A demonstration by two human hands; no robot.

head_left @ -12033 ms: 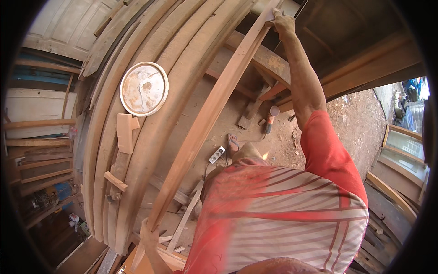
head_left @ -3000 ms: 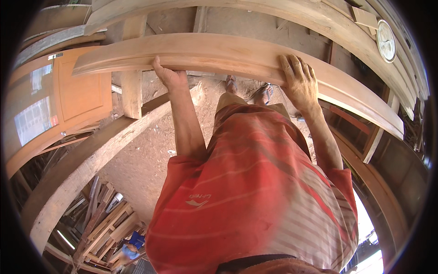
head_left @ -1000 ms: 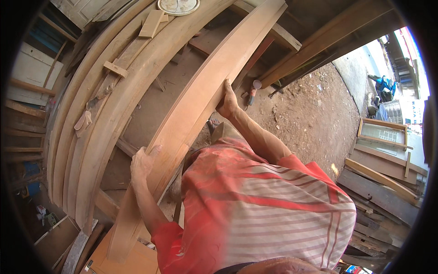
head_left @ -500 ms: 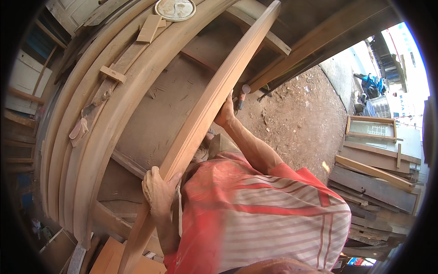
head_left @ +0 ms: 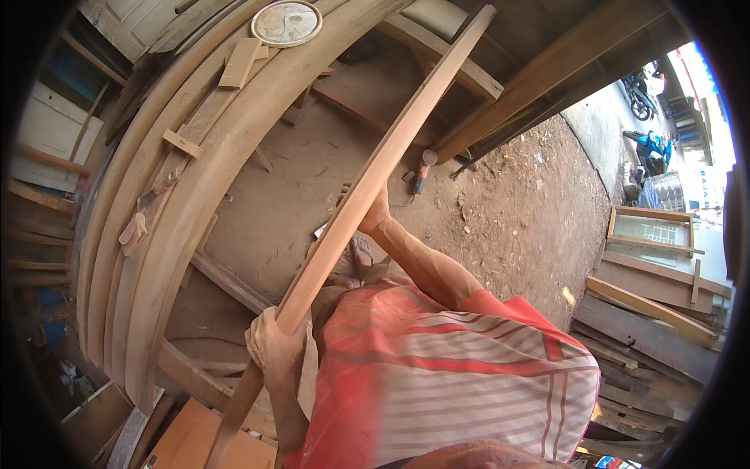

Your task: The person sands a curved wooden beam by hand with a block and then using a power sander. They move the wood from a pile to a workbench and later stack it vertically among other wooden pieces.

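Observation:
A long wooden plank (head_left: 412, 117) slants across the middle, running from the lower left to the far upper right, with a narrow, smooth edge facing up. My left hand (head_left: 275, 344) is wrapped round its near part. Farther along, my right hand (head_left: 376, 213) grips the plank from the right and beneath, and its fingertips show past the left side. Below the plank, a sandalled foot (head_left: 361, 252) rests on the dirt floor. An orange and dark power tool with a round disc (head_left: 423, 173) lies on the ground, right of the plank and apart from my right hand.
At left, long wooden boards (head_left: 205, 199) are stacked, bearing small wood blocks (head_left: 241, 62) and a round lid (head_left: 287, 23). A timber beam (head_left: 469, 74) crosses behind the plank's far end. Wood pieces (head_left: 648, 336) and a framed pane (head_left: 652, 230) lie at right, near a blue motorbike (head_left: 652, 150).
The plank has rolled in my hands: its grooved face showed before, and a narrow edge now faces up. My right hand's fingertips have come into sight past its left side.

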